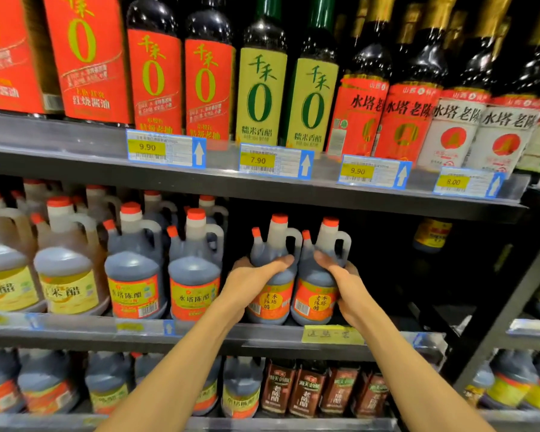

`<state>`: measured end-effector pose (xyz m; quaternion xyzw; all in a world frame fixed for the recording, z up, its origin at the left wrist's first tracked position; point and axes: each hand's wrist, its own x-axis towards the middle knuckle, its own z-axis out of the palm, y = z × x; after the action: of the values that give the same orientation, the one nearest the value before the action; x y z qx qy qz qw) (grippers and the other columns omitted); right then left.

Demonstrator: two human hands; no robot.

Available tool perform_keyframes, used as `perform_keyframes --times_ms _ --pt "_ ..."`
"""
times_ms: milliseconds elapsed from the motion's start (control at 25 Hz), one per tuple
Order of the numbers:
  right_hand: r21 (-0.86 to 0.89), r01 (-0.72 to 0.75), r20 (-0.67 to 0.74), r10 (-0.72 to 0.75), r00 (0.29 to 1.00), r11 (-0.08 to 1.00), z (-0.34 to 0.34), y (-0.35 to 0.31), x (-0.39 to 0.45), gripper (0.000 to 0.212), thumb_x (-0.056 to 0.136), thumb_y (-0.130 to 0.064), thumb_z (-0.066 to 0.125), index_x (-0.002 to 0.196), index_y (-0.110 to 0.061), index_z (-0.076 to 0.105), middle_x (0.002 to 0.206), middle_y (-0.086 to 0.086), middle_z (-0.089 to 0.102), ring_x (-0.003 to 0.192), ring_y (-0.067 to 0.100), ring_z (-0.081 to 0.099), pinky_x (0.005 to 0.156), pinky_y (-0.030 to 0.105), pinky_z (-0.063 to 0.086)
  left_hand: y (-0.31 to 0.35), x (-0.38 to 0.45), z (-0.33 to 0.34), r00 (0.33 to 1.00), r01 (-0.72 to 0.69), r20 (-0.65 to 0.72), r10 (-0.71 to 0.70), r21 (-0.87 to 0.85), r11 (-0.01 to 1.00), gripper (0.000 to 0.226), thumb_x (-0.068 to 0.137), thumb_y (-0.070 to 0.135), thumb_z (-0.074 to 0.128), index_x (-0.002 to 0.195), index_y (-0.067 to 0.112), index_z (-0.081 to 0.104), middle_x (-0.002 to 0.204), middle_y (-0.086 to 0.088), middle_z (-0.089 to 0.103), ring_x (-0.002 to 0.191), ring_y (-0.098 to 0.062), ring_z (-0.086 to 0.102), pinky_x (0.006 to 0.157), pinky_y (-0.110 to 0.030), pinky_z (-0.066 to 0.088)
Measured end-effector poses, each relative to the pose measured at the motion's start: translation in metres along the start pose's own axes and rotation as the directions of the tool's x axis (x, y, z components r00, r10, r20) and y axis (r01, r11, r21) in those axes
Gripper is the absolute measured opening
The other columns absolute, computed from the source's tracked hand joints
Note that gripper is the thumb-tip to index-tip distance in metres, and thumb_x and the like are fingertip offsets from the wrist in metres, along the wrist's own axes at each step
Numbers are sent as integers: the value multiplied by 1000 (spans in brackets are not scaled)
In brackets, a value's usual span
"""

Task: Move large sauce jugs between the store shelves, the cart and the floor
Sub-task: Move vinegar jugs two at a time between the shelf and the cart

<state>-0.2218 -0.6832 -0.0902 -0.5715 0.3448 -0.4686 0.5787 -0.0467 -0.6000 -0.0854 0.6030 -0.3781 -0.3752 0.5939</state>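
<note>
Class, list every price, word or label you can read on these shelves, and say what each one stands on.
"9.90": left price tag
"7.90": second price tag
"9.90": third price tag
"8.00": right price tag
"千禾 0": red-label bottle
"糯米香醋": green-label bottle
"水塔陈醋": dark jug
"老陈醋": jug under left hand
Barcodes, small print, yellow handwritten slip: unreadable.

From my feed I see two bare forearms, no sleeves reaching into view on either one. The left hand point(252, 277) and the right hand point(345, 283) wear no gloves, and I can make out no rings, watch, or wristband on them. Both arms look slender, wrists narrow, the fingers point(281, 260) uncovered, nails too blurred to describe.
</note>
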Motion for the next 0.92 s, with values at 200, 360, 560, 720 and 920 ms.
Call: perform_keyframes --times_ms 200,360,560,720,920 --pt "-29 -7 -19 7 1000 1000 -10 4 -6 76 72 -52 77 138 -26 51 124 -4 70 101 9 72 80 29 57 -11 -10 4 996 -26 -87 33 81 996 101 67 71 79 145 17 43 132 1 62 113 -19 61 87 -35 52" --pt "-128 -15 -46 9 999 992 -15 12 -24 79 75 -62 78 137 -25 47 131 -16 58 112 4 59 89 29 49 -20 -31 13 985 -20 -162 56 213 977 98 71 64 80 143 10 40 126 4 54 114 -19 55 87 -36 48" --pt "-106 -50 -61 44 997 993 -3 16 -22 90 86 -55 73 155 -19 29 140 -4 54 111 10 59 78 22 45 -19 -36 26 953 -42 -278 121 275 961 88 70 59 85 134 10 50 123 -1 60 108 -24 60 82 -33 50" --pt "-118 -60 -97 49 994 991 -2 24 -14 91 87 -53 74 157 -24 25 125 -4 58 93 -3 56 73 25 48 -21 -32 29 939 -48 -316 135 269 962 83 73 54 85 134 7 51 119 -4 59 104 -23 57 77 -31 43" --pt "-154 -97 -79 85 993 983 2 21 -3 101 79 -66 75 157 -25 27 147 2 53 123 24 59 102 44 51 -18 -12 22 934 -32 -335 127 274 961 92 73 52 85 142 4 47 136 -13 60 126 -34 56 85 -33 46"
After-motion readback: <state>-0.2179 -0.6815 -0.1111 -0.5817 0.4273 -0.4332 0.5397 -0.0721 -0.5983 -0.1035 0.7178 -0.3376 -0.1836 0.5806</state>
